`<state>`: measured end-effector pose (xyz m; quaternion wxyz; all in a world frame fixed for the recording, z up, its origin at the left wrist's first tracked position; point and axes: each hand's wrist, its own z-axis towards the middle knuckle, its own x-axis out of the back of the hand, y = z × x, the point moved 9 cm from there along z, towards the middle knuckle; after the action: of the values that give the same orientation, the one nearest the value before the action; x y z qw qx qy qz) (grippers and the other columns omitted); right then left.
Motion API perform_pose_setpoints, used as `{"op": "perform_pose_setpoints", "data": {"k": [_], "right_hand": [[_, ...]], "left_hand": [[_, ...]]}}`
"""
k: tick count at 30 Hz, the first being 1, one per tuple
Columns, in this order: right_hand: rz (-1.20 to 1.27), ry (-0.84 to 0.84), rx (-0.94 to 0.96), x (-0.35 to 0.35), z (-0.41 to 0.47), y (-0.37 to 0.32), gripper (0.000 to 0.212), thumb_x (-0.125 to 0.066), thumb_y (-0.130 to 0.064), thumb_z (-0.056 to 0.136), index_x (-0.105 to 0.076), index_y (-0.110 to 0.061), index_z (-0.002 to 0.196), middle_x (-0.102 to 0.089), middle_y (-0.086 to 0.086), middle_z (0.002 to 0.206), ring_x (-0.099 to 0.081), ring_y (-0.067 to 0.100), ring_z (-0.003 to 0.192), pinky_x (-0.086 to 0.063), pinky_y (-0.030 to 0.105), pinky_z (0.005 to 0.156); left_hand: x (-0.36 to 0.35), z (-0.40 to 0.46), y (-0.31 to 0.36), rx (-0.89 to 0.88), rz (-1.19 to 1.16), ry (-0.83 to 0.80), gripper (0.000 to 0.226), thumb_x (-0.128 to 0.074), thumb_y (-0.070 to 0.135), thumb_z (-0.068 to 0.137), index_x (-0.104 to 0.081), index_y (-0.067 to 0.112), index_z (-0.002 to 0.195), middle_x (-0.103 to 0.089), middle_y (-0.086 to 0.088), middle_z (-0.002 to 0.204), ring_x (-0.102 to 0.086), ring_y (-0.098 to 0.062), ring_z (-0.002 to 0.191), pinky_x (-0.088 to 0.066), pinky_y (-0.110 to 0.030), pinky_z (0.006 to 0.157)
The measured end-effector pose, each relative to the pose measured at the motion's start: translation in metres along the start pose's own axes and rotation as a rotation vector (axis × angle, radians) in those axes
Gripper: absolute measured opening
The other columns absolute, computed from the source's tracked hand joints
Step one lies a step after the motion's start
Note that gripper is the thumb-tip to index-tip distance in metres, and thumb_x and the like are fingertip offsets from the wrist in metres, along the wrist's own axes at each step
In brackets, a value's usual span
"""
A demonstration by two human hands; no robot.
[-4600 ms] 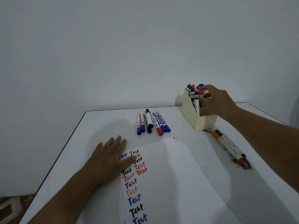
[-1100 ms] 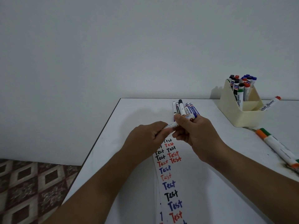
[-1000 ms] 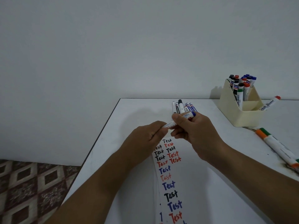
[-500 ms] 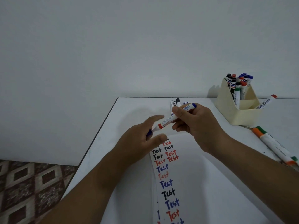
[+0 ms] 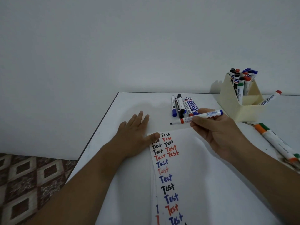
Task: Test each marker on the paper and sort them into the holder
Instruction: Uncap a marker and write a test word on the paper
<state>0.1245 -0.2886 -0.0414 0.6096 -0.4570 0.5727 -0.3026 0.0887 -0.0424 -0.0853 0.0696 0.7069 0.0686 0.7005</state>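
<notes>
A: Leftmost?
B: Left hand [image 5: 133,132], fingers straight, flat on table [image 5: 129,101], thumb pressing paper [image 5: 203,168] corner. One "Test" word partly hidden under thumb; lowest words cut off by frame edge.

A: Centre?
B: Loose markers [image 5: 183,105] lying side by side; near ends hidden behind uncapped marker [image 5: 199,116], pinched in right hand [image 5: 217,132], tip above paper.

A: Right?
B: Cream holder [image 5: 230,101]: capped markers upright in rear compartment; labels too small to read. Orange and green markers [image 5: 276,142] beside it, far ends cut off.

White table [image 5: 129,101] under paper [image 5: 211,176], markers [image 5: 181,104], holder [image 5: 235,104]
</notes>
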Motion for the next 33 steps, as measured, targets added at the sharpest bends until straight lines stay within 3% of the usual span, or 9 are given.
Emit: {"op": "perform_pose_setpoints", "data": {"k": [3,5,8,10,14,17,23,33], "right_hand": [[-0.055,-0.028,-0.055,0.001,-0.004,0.015,0.033,-0.073,-0.001,0.081,-0.073,-0.01,0.113,-0.076,0.016,0.097,-0.072,0.02,0.077,-0.061,0.024,0.069],[-0.095,-0.03,-0.093,0.003,-0.006,0.024,0.017,-0.067,-0.004,0.091,-0.079,-0.011,0.102,-0.075,0.015,0.093,-0.07,0.019,0.072,-0.059,0.024,0.064],[-0.125,-0.021,-0.093,0.004,-0.009,0.026,0.015,-0.061,-0.006,0.097,-0.075,-0.005,0.091,-0.074,0.018,0.087,-0.07,0.021,0.067,-0.059,0.025,0.059],[-0.161,-0.076,-0.077,-0.003,-0.011,0.025,0.009,-0.063,-0.01,0.095,-0.068,-0.003,0.096,-0.074,0.02,0.087,-0.073,0.025,0.07,-0.06,0.027,0.062],[-0.46,-0.242,0.019,-0.021,-0.023,0.022,0.021,-0.073,-0.008,0.082,-0.068,-0.003,0.102,-0.077,0.012,0.093,-0.076,0.029,0.085,-0.062,0.031,0.073],[-0.628,-0.329,0.13,-0.033,-0.033,0.019,0.025,-0.078,-0.011,0.079,-0.066,-0.003,0.098,-0.075,0.009,0.088,-0.076,0.029,0.085,-0.064,0.036,0.074],[-0.668,-0.335,0.089,-0.032,-0.03,0.031,0.019,-0.077,-0.011,0.083,-0.065,-0.004,0.097,-0.075,0.004,0.083,-0.076,0.028,0.08,-0.063,0.049,0.082],[-0.857,-0.392,0.137,-0.035,-0.031,0.032,0.018,-0.079,-0.02,0.084,-0.065,-0.015,0.094,-0.075,-0.006,0.081,-0.075,0.018,0.077,-0.063,0.04,0.081]], "left_hand": [[0.002,0.001,0.001,-0.008,0.028,0.013,0.1,-0.006,0.09,0.075,0.004,0.036,0.158,0.023,0.008,0.164,0.016,-0.017,0.152,-0.001,-0.05,0.123],[0.003,0.003,0.002,-0.018,0.053,0.036,0.103,-0.001,0.094,0.072,0.002,0.038,0.158,0.024,0.009,0.163,0.02,-0.018,0.151,0.001,-0.053,0.122],[0.008,0.002,0.008,-0.055,0.045,0.079,0.101,0.0,0.094,0.071,0.001,0.042,0.157,0.025,0.012,0.163,0.03,-0.015,0.148,0.011,-0.054,0.121],[0.009,0.0,0.019,-0.11,0.019,0.092,0.093,-0.002,0.09,0.077,0.002,0.044,0.157,0.026,0.014,0.162,0.035,-0.012,0.145,0.015,-0.053,0.119],[-0.005,-0.002,0.036,-0.191,0.168,0.002,0.074,-0.004,0.079,0.089,0.007,0.047,0.155,0.03,0.01,0.161,0.042,-0.017,0.141,0.023,-0.059,0.113],[-0.01,-0.001,0.035,-0.182,0.216,-0.069,0.072,-0.003,0.077,0.09,0.008,0.047,0.155,0.026,0.005,0.163,0.04,-0.02,0.142,0.026,-0.06,0.111],[-0.014,0.002,0.033,-0.174,0.227,-0.101,0.078,0.003,0.081,0.083,0.012,0.048,0.153,0.018,0.004,0.166,0.036,-0.02,0.144,0.022,-0.059,0.114],[-0.014,0.002,0.033,-0.164,0.174,-0.109,0.083,-0.008,0.087,0.081,0.008,0.05,0.153,0.013,0.007,0.166,0.03,-0.016,0.147,0.021,-0.056,0.116]]}}
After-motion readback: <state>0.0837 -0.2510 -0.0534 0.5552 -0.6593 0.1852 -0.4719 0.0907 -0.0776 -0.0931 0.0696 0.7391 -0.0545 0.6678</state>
